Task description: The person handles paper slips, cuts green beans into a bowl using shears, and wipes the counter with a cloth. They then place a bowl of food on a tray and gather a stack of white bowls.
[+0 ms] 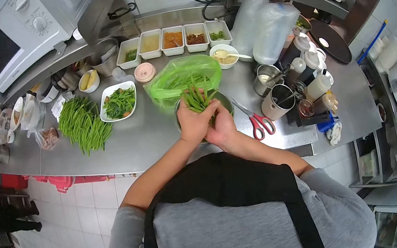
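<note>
Both my hands are closed together around a bunch of cut green beans (197, 98). My left hand (193, 121) wraps the bunch from the left, and my right hand (221, 124) presses in from the right. Beneath them is a round bowl (230, 103), mostly covered by my hands. Just behind it lies a green plastic bag (162, 83) with more green beans inside. Red-handled scissors (258, 123) rest on the steel counter to the right of my right hand. Farther left lies a big pile of long green beans (83, 124).
A white dish of leafy greens (120, 101) sits left of the bag. Several white food tubs (172, 40) line the back, near a white bowl with a spoon (224, 56). Metal containers (276, 101) and bottles crowd the right. A microwave (28, 34) stands on the upper-left shelf.
</note>
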Demonstrator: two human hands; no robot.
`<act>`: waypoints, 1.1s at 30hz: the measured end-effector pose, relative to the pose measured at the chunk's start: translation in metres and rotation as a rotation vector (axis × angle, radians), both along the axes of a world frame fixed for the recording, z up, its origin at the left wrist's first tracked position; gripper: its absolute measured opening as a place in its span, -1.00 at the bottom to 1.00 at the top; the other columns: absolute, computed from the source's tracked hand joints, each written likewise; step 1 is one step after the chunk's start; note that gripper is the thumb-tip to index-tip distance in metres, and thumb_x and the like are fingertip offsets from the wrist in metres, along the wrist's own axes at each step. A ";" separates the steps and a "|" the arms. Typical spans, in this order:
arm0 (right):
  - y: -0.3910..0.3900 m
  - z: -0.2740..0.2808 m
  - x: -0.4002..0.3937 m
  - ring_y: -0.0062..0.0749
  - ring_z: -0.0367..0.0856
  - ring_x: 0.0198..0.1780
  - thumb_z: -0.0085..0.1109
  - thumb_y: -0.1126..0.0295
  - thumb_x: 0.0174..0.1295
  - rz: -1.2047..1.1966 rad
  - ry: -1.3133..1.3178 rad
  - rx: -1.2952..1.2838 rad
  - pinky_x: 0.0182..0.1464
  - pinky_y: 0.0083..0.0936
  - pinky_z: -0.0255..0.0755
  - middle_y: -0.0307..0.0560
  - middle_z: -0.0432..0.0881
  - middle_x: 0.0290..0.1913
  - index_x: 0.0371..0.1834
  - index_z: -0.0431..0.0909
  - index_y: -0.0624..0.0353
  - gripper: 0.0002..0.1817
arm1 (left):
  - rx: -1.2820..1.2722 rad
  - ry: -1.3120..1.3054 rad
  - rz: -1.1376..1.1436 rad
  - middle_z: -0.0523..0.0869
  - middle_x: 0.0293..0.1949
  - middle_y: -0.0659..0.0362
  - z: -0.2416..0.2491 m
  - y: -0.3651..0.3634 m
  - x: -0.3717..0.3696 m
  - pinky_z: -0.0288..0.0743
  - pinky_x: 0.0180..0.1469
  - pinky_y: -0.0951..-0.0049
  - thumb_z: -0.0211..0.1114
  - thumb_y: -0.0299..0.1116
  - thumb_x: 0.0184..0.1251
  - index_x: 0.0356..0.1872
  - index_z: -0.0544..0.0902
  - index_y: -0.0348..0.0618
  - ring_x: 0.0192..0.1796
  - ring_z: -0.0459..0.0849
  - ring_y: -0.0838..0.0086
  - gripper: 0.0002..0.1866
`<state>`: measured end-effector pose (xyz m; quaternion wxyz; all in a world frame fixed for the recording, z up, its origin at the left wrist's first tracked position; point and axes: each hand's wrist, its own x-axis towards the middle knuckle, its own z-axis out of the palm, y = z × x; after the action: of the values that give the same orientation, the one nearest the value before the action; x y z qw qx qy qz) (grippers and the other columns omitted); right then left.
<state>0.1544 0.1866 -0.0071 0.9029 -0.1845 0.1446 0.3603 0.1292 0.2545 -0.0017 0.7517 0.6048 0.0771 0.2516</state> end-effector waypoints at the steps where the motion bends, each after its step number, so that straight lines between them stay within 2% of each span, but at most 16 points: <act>1: 0.000 0.009 -0.004 -0.24 0.39 0.15 -0.30 0.21 0.36 -0.012 -0.004 -0.024 0.25 -0.27 0.22 -0.05 0.43 0.13 0.07 0.37 0.13 -0.64 | 0.023 -0.005 0.023 0.55 -0.26 0.21 -0.001 -0.001 0.000 0.48 -0.16 0.55 0.40 -0.61 -0.09 -0.11 0.37 -0.25 -0.23 0.56 0.58 -0.52; 3: -0.002 0.021 -0.007 -0.24 0.39 0.16 -0.30 0.20 0.36 -0.020 -0.011 -0.043 0.25 -0.27 0.22 -0.06 0.43 0.13 0.08 0.36 0.11 -0.64 | 0.052 -0.026 0.037 0.56 -0.26 0.21 -0.004 -0.002 0.002 0.48 -0.17 0.56 0.40 -0.59 -0.08 -0.10 0.38 -0.26 -0.25 0.56 0.59 -0.52; 8: 0.000 -0.005 0.009 -0.24 0.39 0.16 -0.29 0.20 0.36 0.057 -0.077 0.110 0.25 -0.27 0.22 -0.07 0.43 0.13 0.08 0.36 0.10 -0.65 | 0.032 -0.072 -0.079 0.53 -0.32 0.24 -0.005 -0.005 0.006 0.49 -0.22 0.55 0.38 -0.62 -0.06 -0.15 0.41 -0.23 -0.29 0.57 0.56 -0.58; 11: 0.002 -0.014 0.012 -0.24 0.38 0.16 -0.29 0.20 0.36 0.101 -0.122 0.147 0.25 -0.26 0.22 -0.08 0.43 0.13 0.08 0.37 0.09 -0.65 | -0.166 0.104 -0.131 0.53 -0.28 0.23 0.003 0.003 0.006 0.49 -0.20 0.56 0.37 -0.64 -0.06 -0.16 0.40 -0.22 -0.25 0.56 0.56 -0.58; 14: 0.002 -0.014 0.009 -0.24 0.38 0.17 -0.28 0.19 0.36 0.113 -0.107 0.108 0.24 -0.26 0.22 -0.08 0.43 0.13 0.08 0.37 0.08 -0.65 | -0.090 -0.037 -0.041 0.53 -0.23 0.20 -0.004 0.005 0.012 0.49 -0.20 0.57 0.36 -0.65 -0.04 -0.14 0.37 -0.21 -0.24 0.56 0.57 -0.57; 17: 0.003 -0.005 0.005 -0.24 0.44 0.08 -0.19 0.21 0.32 0.063 0.073 0.075 0.19 -0.19 0.26 -0.15 0.49 0.01 -0.13 0.43 0.08 -0.74 | 0.027 -0.009 0.044 0.53 -0.21 0.19 0.002 0.005 0.010 0.48 -0.16 0.55 0.37 -0.64 -0.08 -0.13 0.33 -0.20 -0.22 0.56 0.56 -0.52; 20: 0.004 -0.010 0.011 -0.25 0.43 0.09 -0.21 0.21 0.33 0.050 0.062 0.090 0.19 -0.22 0.27 -0.13 0.48 0.03 -0.08 0.42 0.07 -0.73 | 0.285 -0.090 0.123 0.64 -0.31 0.15 0.003 -0.005 0.008 0.49 -0.16 0.49 0.40 -0.55 -0.14 -0.15 0.43 -0.25 -0.28 0.62 0.53 -0.54; 23: 0.003 -0.019 0.012 -0.26 0.43 0.11 -0.23 0.21 0.34 0.084 -0.031 0.155 0.19 -0.24 0.28 -0.12 0.47 0.06 -0.03 0.40 0.07 -0.71 | 0.317 -0.064 0.138 0.64 -0.28 0.15 0.010 -0.004 0.006 0.49 -0.14 0.47 0.40 -0.54 -0.17 -0.11 0.41 -0.23 -0.27 0.62 0.51 -0.50; 26: 0.005 -0.028 0.013 -0.26 0.42 0.12 -0.25 0.21 0.35 0.104 -0.092 0.208 0.18 -0.27 0.29 -0.11 0.46 0.08 0.03 0.39 0.06 -0.69 | 0.176 -0.092 0.114 0.63 -0.25 0.14 0.004 -0.007 0.012 0.48 -0.12 0.47 0.38 -0.54 -0.14 -0.08 0.40 -0.22 -0.23 0.61 0.52 -0.49; 29: 0.003 -0.028 0.011 -0.28 0.43 0.11 -0.25 0.21 0.35 0.085 -0.116 0.177 0.17 -0.29 0.31 -0.10 0.46 0.07 0.05 0.39 0.06 -0.68 | 0.213 -0.026 0.080 0.61 -0.23 0.15 0.015 -0.005 0.004 0.45 -0.09 0.50 0.38 -0.53 -0.12 -0.06 0.41 -0.22 -0.20 0.59 0.53 -0.49; 32: 0.000 -0.029 0.012 -0.29 0.45 0.08 -0.24 0.21 0.34 0.068 -0.024 0.122 0.14 -0.29 0.34 -0.11 0.49 0.02 0.00 0.40 0.08 -0.69 | 0.340 -0.070 0.112 0.60 -0.23 0.14 0.009 -0.004 0.008 0.44 -0.08 0.50 0.37 -0.52 -0.10 -0.07 0.42 -0.22 -0.19 0.57 0.52 -0.52; 33: 0.002 -0.030 0.014 -0.29 0.46 0.06 -0.24 0.21 0.34 0.056 0.006 0.107 0.13 -0.29 0.35 -0.12 0.49 0.00 -0.02 0.40 0.08 -0.70 | 0.313 -0.072 0.105 0.59 -0.23 0.15 0.007 -0.005 0.010 0.43 -0.07 0.50 0.38 -0.50 -0.11 -0.08 0.43 -0.22 -0.18 0.56 0.52 -0.52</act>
<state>0.1679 0.1885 -0.0367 0.9005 -0.1389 0.1227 0.3933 0.1392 0.2492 0.0052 0.6365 0.7001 0.0418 0.3209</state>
